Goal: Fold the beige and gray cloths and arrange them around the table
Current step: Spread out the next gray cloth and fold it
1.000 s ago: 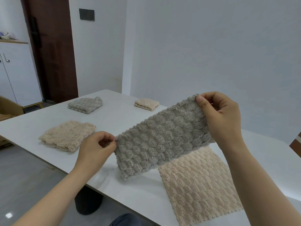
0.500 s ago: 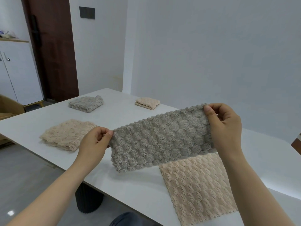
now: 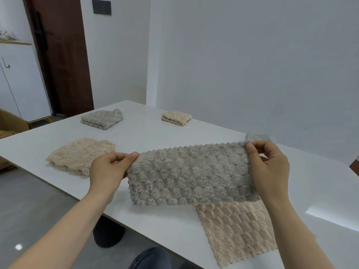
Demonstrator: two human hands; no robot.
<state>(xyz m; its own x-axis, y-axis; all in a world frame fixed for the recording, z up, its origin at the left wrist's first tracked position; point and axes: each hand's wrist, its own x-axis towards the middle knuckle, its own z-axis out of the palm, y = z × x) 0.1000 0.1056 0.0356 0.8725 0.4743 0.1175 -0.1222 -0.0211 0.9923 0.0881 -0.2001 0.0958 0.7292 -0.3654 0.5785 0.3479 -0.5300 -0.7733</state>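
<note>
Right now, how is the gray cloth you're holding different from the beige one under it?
The gray cloth hangs above the table, pinched by left hand and right hand; the beige cloth lies flat on it. The gray cloth is a long strip; the beige cloth spreads wider. Both look fluffy.

Plain white walls [image 3: 252, 65] rise beyond the right hand [image 3: 269, 167]. Far past the left hand [image 3: 108, 171] a dark brown door [image 3: 62, 55] stands beside a white cabinet [image 3: 19, 80] with a wooden top; a dark wall plate [image 3: 101, 7] hangs high nearby. The glossy white worktop [image 3: 155, 136] sits on a dark ribbed pedestal [image 3: 107, 235] over gray floor [image 3: 29, 206]. A bright light patch [image 3: 334, 219] lies right of the right hand.
</note>
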